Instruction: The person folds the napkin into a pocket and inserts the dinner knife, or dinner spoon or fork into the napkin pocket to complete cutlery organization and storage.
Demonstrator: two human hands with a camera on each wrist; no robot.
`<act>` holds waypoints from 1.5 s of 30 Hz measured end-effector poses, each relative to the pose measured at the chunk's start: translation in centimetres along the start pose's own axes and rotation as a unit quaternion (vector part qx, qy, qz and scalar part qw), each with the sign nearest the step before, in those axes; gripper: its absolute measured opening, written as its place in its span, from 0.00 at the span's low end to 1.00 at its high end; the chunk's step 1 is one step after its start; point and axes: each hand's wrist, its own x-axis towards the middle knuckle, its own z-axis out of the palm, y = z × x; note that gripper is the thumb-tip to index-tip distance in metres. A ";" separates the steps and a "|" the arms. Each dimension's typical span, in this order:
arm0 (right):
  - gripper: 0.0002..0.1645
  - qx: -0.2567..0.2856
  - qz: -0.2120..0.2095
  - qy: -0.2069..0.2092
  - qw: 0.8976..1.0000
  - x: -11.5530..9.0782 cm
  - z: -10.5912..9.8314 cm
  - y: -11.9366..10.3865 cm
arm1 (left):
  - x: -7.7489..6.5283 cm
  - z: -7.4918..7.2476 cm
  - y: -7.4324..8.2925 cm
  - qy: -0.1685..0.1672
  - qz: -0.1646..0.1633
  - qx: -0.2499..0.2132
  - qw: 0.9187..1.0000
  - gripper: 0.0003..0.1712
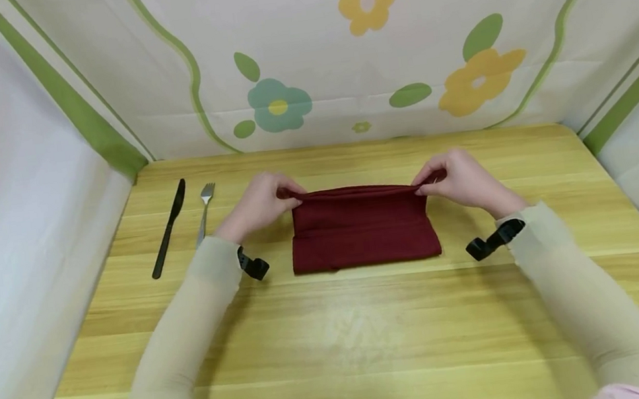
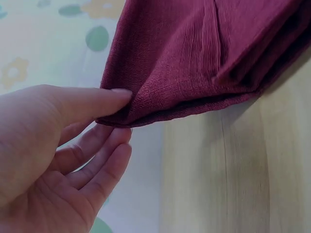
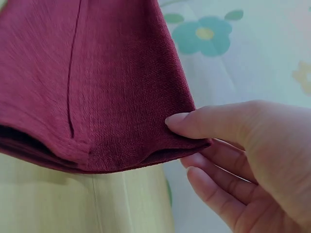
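A dark red cloth napkin point(image 1: 363, 227), folded into a wide rectangle, lies on the wooden table with its far edge lifted. My left hand point(image 1: 266, 201) pinches the far left corner between thumb and fingers. At the far right corner, my right hand point(image 1: 456, 177) does the same. In the left wrist view the thumb presses on top of the cloth point(image 2: 180, 63), with fingers beneath it. The right wrist view shows the other corner of the cloth point(image 3: 126, 97) held likewise, its folded layers visible along the side.
To the left on the table point(image 1: 350, 355) lie a black knife point(image 1: 169, 228) and a silver fork point(image 1: 205, 210), the fork's handle end partly behind the left forearm. A white curtain with printed flowers point(image 1: 325, 52) hangs along the back and both sides.
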 end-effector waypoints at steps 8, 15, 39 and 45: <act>0.10 -0.018 -0.042 -0.020 0.999 -3.4 0.3 -1.7 | -3.4 0.5 1.5 0.006 0.074 0.020 0.997 0.05; 0.12 -0.041 -0.061 -0.040 0.996 -5.7 1.7 -1.9 | -6.3 2.2 1.7 -0.040 0.081 0.039 0.995 0.07; 0.12 -0.076 -0.109 -0.032 0.991 -8.2 5.3 -2.7 | -8.6 4.3 1.3 -0.073 0.081 0.062 0.992 0.08; 0.16 -0.001 -0.173 -0.019 0.985 -5.5 7.5 -7.8 | -8.9 3.8 1.5 -0.068 0.080 0.038 0.994 0.08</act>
